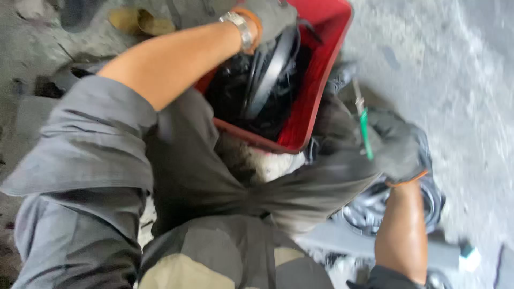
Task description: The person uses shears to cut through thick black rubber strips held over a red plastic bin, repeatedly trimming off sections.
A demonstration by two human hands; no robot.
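My left hand (270,18), in a dark grey glove with a metal watch at the wrist, reaches into a red plastic bin (321,64) and grips a black curved band (270,72) among dark parts. My right hand (396,152), also gloved, holds a green-handled screwdriver (365,131) with its metal shaft pointing up, just right of the bin. My knees in grey trousers fill the lower left.
A coil of dark rubbery rings (375,206) lies on the concrete floor (455,69) under my right forearm. A yellowish glove or rag (139,21) lies at the top left. A grey bar (444,254) with a teal end lies at the bottom right.
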